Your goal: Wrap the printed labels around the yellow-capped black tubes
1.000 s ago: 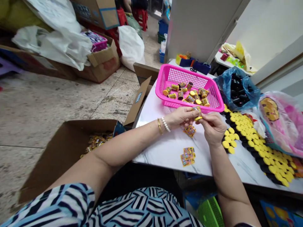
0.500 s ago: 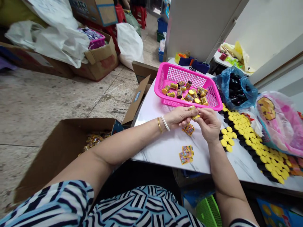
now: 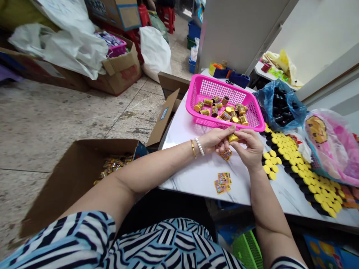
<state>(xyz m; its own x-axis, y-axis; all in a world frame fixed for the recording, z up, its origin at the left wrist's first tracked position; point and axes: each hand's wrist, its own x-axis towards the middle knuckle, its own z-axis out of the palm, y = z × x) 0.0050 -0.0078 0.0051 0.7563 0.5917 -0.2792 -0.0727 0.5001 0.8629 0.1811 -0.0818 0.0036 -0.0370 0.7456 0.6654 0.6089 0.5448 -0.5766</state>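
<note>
Fingers (image 3: 243, 133) of both hands close together on a small yellow-ended tub (image 3: 233, 138), held just short of the pink basket's (image 3: 224, 84) near rim. The left hand (image 3: 214, 140) and right hand (image 3: 248, 148) have turned it: the printed side showing a moment ago is now hidden, leaving the yellow end exposed. A printed card (image 3: 226, 154) lies just beneath the hands, with more cards (image 3: 223, 182) nearer on the marble table (image 3: 190, 175). Loose tubs (image 3: 221, 110) fill the basket.
</note>
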